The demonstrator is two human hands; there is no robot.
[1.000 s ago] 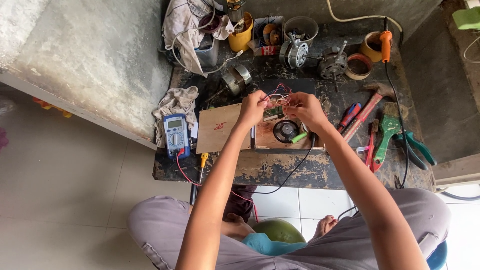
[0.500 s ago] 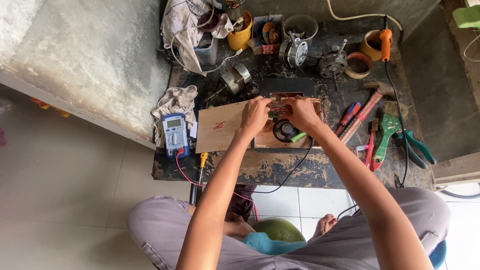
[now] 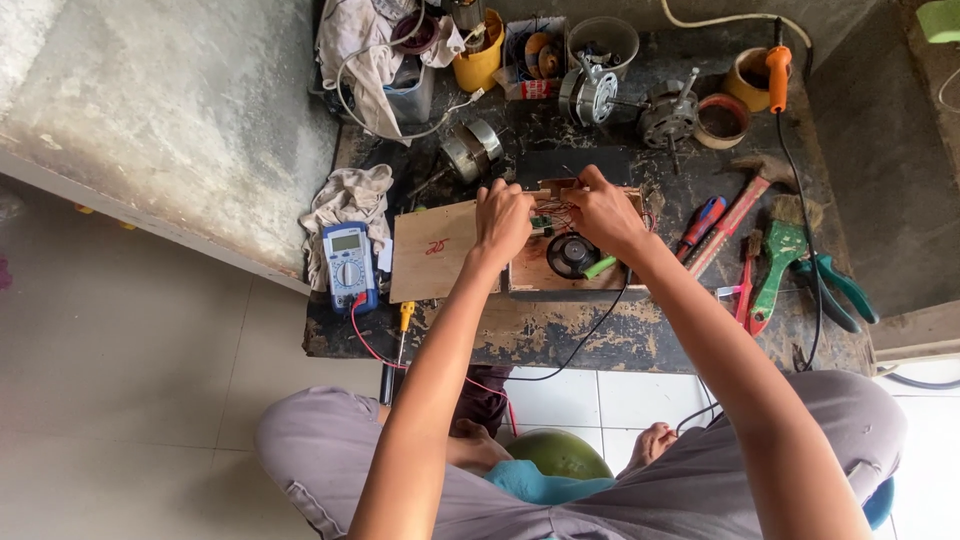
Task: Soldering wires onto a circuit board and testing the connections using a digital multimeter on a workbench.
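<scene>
My left hand (image 3: 502, 218) and my right hand (image 3: 602, 212) meet over an open wooden box (image 3: 540, 272) on a low, dark workbench (image 3: 560, 330). Both hands pinch thin red and dark wires (image 3: 556, 209) near a small green part at the back of the box. A round black speaker (image 3: 572, 252) sits inside the box, just below my right hand. A flat wooden board (image 3: 430, 250) lies left of the box, under my left wrist.
A blue multimeter (image 3: 348, 264) with red leads lies at the left end. Right of the box lie a hammer (image 3: 738, 208), screwdrivers, a green brush (image 3: 782, 260) and green-handled pliers (image 3: 838, 288). Small motors (image 3: 590, 95), tubs and rags crowd the back. A concrete wall stands at left.
Both hands have shifted a little farther back over the box, still working on the wires. Everything else on the bench stays where it was.
</scene>
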